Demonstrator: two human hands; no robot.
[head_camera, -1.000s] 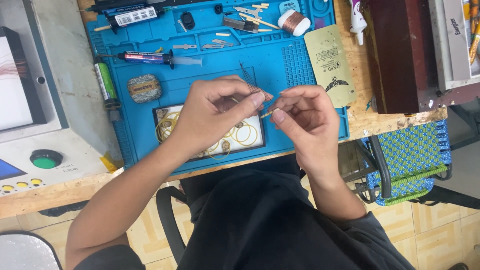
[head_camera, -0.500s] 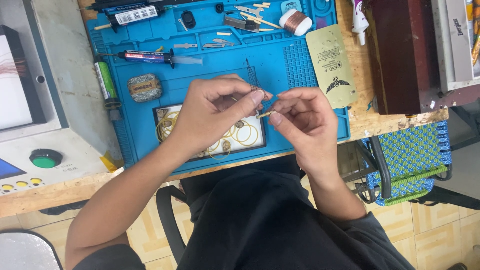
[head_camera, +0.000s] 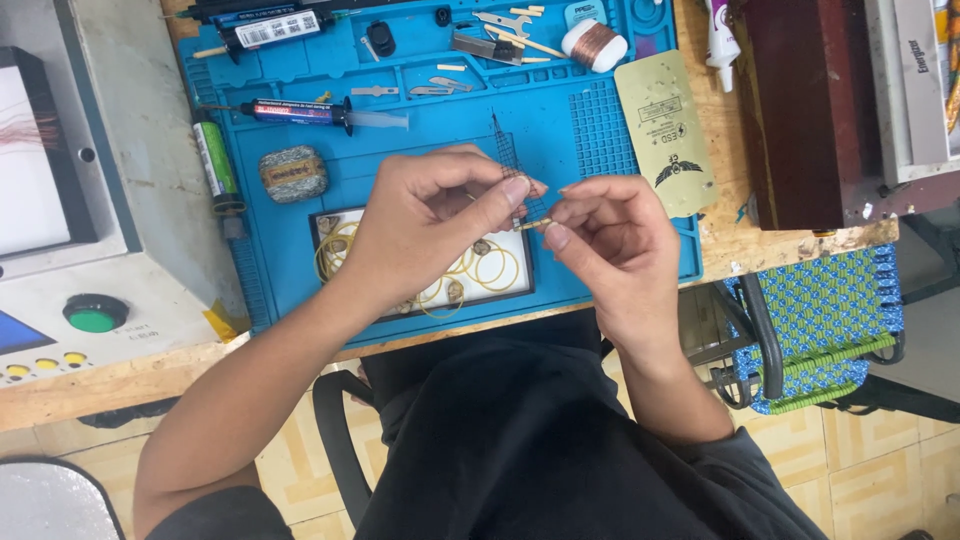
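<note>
A white barcode label (head_camera: 283, 28) tops the blue mat; a pale-green printed card (head_camera: 668, 130) lies right.

Blue work mat (head_camera: 590, 130) on wooden bench, taken as landmark. Left hand (head_camera: 430, 225) and right hand (head_camera: 610, 240) meet over mat's near edge, fingertips pinching small brass-coloured piece (head_camera: 533, 224) between them. Under left hand, on mat: shallow tray (head_camera: 325, 222) holding gold rings (head_camera: 495, 268). Syringe (head_camera: 310, 112) toward mat's far left. Copper wire spool (head_camera: 593, 45) at mat's far edge.

A blue mat (head_camera: 420, 110) covered the worktop (head_camera: 780, 245), bearing a syringe (head_camera: 310, 112), a copper-wire spool (head_camera: 594, 44) and a green battery (head_camera: 214, 158).
</note>
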